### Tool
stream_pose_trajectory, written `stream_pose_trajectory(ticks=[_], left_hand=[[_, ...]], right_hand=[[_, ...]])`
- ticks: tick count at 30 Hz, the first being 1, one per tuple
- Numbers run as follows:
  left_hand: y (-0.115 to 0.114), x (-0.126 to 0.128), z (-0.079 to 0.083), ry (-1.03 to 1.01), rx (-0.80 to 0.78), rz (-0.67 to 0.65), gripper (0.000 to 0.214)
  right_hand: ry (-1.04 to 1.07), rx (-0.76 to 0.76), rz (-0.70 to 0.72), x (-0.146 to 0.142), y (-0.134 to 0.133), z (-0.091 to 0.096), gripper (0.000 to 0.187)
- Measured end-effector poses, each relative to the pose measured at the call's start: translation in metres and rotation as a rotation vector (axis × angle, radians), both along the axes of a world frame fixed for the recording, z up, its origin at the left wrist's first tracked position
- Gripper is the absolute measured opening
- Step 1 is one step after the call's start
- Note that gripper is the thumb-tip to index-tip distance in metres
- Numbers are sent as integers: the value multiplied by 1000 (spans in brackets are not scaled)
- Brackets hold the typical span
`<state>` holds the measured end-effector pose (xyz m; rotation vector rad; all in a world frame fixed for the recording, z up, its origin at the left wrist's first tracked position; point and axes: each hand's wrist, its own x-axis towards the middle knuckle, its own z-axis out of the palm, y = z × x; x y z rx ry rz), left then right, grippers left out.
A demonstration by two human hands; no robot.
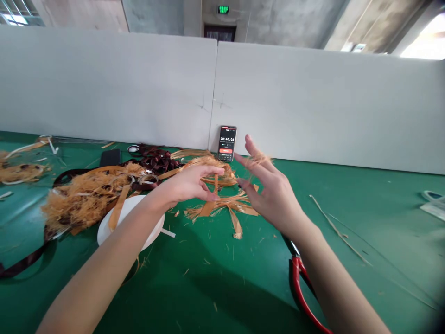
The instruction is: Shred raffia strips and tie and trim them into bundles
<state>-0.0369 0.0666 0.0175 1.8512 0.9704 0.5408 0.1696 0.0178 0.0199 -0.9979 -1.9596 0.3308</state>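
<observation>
My left hand [189, 183] hovers over the green table, its thumb and fingers closing on an upright orange raffia strip [216, 184]. That strip rises from a frayed, cross-shaped raffia bundle [222, 206] lying just below. My right hand [267, 188] is raised to the right of it, fingers spread. A wisp of raffia fibres [260, 160] shows behind the fingertips, apparently not held. Beneath my left forearm lies a white disc [139, 208], partly hidden, with an orange strip across it.
A large frayed raffia pile [86, 204] and dark ribbon [156, 160] lie to the left. A phone [227, 143] showing a timer leans on a white partition [313, 102]. Red-handled cutters [299, 278] lie under my right forearm, and a thin fibre strand [337, 229] lies right.
</observation>
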Motion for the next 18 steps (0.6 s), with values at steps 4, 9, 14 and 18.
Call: stream_pose_trajectory(ticks=[4, 9, 14, 18], left_hand=[[-2, -1, 1, -22, -25, -1, 68], [-2, 1, 6, -62, -62, 82, 70], [-1, 0, 5, -189, -98, 234, 77], [0, 0, 5, -249, -99, 281, 77]], right_hand=[[-110, 106, -122, -5, 0, -4, 14], [252, -252, 31, -7, -8, 6, 50], [292, -658, -22, -8, -10, 13, 60], [91, -862, -60, -6, -7, 10, 70]])
